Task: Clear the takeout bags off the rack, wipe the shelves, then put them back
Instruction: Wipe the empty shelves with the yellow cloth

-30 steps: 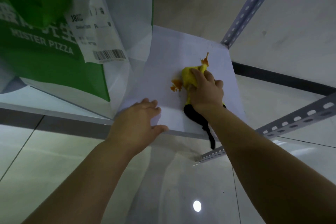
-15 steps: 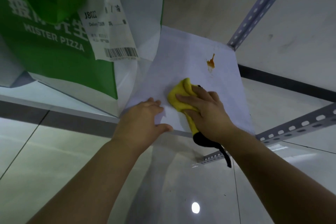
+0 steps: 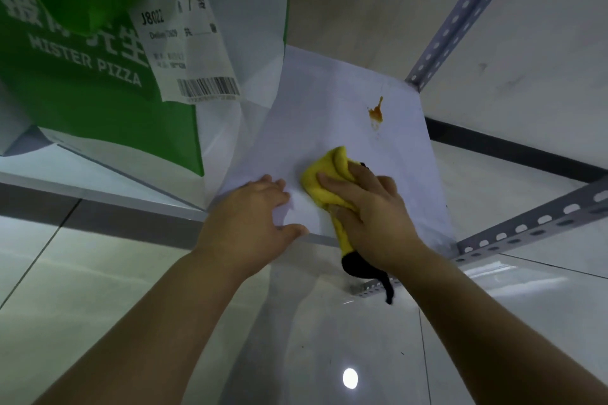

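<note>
A white shelf point(image 3: 335, 102) of the rack fills the middle of the view. My right hand point(image 3: 368, 207) presses a yellow cloth point(image 3: 324, 176) with a black end onto the shelf near its front edge. My left hand point(image 3: 253, 223) lies flat on the shelf's front edge, fingers spread, just left of the cloth. An orange-brown sauce stain point(image 3: 376, 112) marks the shelf farther back, clear of the cloth. A green and white takeout bag point(image 3: 82, 76) with a printed receipt point(image 3: 187, 52) stands on the shelf at the left.
Perforated grey metal rack posts run at the upper right point(image 3: 460, 13) and at the right front point(image 3: 539, 223). Glossy floor tiles point(image 3: 98, 306) lie below, with a bright light reflection. A pale wall with a dark baseboard stands behind the shelf.
My right hand has dragged the cloth from the stain at the back toward the front edge. The smear near the middle is gone; one stain stays at the back. My left hand has stayed put.
</note>
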### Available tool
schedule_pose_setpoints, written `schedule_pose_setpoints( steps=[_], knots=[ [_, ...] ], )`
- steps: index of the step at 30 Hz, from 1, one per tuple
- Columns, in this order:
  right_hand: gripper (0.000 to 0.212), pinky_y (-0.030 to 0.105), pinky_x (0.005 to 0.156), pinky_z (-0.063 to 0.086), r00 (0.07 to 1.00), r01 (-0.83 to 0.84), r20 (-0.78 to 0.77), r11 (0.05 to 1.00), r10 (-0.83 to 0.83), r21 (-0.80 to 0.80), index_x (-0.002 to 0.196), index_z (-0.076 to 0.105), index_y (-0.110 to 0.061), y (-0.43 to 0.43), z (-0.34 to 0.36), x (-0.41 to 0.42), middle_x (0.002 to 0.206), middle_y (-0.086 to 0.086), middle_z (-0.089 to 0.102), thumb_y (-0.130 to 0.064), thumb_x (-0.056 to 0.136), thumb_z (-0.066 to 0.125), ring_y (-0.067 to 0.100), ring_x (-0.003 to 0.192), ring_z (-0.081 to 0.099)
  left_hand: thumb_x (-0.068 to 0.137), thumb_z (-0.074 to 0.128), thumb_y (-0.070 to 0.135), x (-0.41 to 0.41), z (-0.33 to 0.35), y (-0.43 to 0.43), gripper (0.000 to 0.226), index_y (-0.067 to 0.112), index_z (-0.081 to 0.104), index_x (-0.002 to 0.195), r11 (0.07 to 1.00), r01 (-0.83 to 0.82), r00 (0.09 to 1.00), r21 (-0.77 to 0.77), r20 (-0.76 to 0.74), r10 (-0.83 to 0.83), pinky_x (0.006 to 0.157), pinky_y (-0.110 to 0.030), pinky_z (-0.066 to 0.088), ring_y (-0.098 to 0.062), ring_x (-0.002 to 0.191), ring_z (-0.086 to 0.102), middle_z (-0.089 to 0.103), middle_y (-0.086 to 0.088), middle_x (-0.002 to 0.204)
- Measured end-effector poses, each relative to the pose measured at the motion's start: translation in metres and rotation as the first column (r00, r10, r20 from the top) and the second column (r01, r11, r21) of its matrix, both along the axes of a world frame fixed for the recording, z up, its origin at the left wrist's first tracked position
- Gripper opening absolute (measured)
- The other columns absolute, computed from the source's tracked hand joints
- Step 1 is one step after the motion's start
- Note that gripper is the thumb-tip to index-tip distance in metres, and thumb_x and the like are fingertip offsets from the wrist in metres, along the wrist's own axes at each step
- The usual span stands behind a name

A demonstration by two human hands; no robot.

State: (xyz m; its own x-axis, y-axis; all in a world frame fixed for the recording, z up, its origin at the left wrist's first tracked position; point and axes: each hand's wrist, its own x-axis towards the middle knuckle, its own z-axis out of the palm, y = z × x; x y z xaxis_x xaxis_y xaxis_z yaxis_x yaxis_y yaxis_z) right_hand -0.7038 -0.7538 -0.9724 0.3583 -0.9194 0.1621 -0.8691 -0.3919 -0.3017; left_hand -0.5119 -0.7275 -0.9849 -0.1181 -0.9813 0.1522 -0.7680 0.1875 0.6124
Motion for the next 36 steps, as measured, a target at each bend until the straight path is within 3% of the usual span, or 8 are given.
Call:
schedule_pose_setpoints(
  steps=[2, 6, 10, 14, 20, 24, 28, 36],
  knots=[
    [0.043, 0.045, 0.093, 0.039, 0.997, 0.081, -0.003, 0.996, -0.081, 0.032, 0.133, 0.046, -0.041, -0.001, 0.0, -0.015, 0.144, 0.006, 0.04, -0.03, 0.092, 0.047, 0.036, 0.108, 0.041, 0.071, 0.073, 0.049, 0.0, 0.003, -0.002, 0.059, 0.015, 0.064, 0.118, 1.0, -0.023, 1.0, -0.002, 0.015, 0.023, 0.102, -0.019, 0.026, -0.011, 0.127, 0.045, 0.055, 0.003, 0.134],
    [0.047, 0.042, 0.096, 0.033, 0.921, 0.388, -0.057, 0.919, -0.385, 0.066, 0.138, 0.035, -0.046, -0.038, -0.002, -0.031, 0.148, -0.001, 0.028, -0.029, 0.095, 0.042, 0.031, 0.113, 0.033, 0.07, 0.072, 0.051, -0.003, 0.013, -0.011, 0.041, 0.013, 0.072, 0.085, 0.997, -0.068, 0.997, -0.044, 0.036, 0.069, 0.077, -0.032, 0.049, -0.022, 0.086, 0.062, 0.069, -0.003, 0.095],
    [0.053, 0.046, 0.098, 0.031, 0.802, 0.596, -0.093, 0.802, -0.59, 0.045, 0.141, 0.03, -0.041, -0.076, -0.001, -0.03, 0.146, 0.006, 0.029, -0.023, 0.092, 0.04, 0.038, 0.114, 0.033, 0.067, 0.083, 0.021, -0.012, 0.005, -0.026, 0.032, -0.002, 0.071, 0.086, 0.99, -0.054, 0.998, -0.127, 0.006, 0.055, 0.079, -0.042, 0.051, -0.038, 0.084, 0.063, 0.069, -0.019, 0.088],
    [0.059, 0.047, 0.098, 0.028, 0.702, 0.712, -0.088, 0.699, -0.706, 0.066, 0.137, 0.032, -0.038, -0.11, 0.002, -0.023, 0.142, 0.01, 0.029, -0.017, 0.083, 0.045, 0.041, 0.118, 0.031, 0.06, 0.083, 0.015, -0.027, 0.001, -0.038, 0.028, -0.007, 0.07, 0.073, 0.989, -0.005, 0.998, -0.147, 0.058, 0.014, 0.079, -0.048, 0.052, -0.039, 0.078, 0.066, 0.068, -0.023, 0.079],
    [0.052, 0.05, 0.1, 0.026, 0.71, 0.703, -0.116, 0.708, -0.695, 0.062, 0.133, 0.034, -0.036, -0.155, 0.003, -0.024, 0.142, 0.01, 0.029, -0.022, 0.086, 0.048, 0.042, 0.12, 0.029, 0.065, 0.082, 0.028, -0.028, 0.002, -0.052, 0.028, 0.002, 0.074, 0.074, 0.995, -0.036, 0.997, -0.091, 0.063, 0.042, 0.072, -0.038, 0.053, -0.035, 0.077, 0.064, 0.069, -0.016, 0.083],
    [0.067, 0.05, 0.104, 0.024, 0.711, 0.703, -0.106, 0.706, -0.695, 0.081, 0.142, 0.022, -0.035, -0.186, 0.004, -0.029, 0.147, 0.01, 0.024, -0.024, 0.085, 0.053, 0.043, 0.125, 0.028, 0.076, 0.07, 0.044, -0.029, 0.002, -0.055, 0.035, 0.013, 0.074, 0.091, 0.997, -0.052, 0.995, -0.064, 0.084, 0.057, 0.083, -0.034, 0.045, -0.027, 0.096, 0.059, 0.066, -0.004, 0.102],
    [0.062, 0.05, 0.106, 0.023, 0.693, 0.721, -0.063, 0.686, -0.718, 0.1, 0.145, 0.018, -0.031, -0.211, 0.006, -0.035, 0.152, 0.01, 0.018, -0.027, 0.089, 0.045, 0.043, 0.127, 0.027, 0.074, 0.073, 0.043, -0.027, -0.001, -0.057, 0.035, 0.01, 0.075, 0.087, 0.996, -0.047, 0.998, -0.07, 0.044, 0.05, 0.082, -0.037, 0.046, -0.028, 0.094, 0.06, 0.067, -0.005, 0.097],
    [0.042, 0.051, 0.105, 0.027, 0.845, 0.528, -0.117, 0.849, -0.521, 0.033, 0.135, 0.04, -0.038, -0.225, 0.001, -0.045, 0.145, 0.01, 0.033, -0.033, 0.093, 0.04, 0.044, 0.124, 0.031, 0.076, 0.068, 0.049, -0.028, -0.002, -0.06, 0.037, 0.016, 0.073, 0.093, 0.996, -0.063, 0.996, -0.058, 0.062, 0.067, 0.084, -0.033, 0.044, -0.025, 0.096, 0.057, 0.064, -0.001, 0.103]
  ],
)
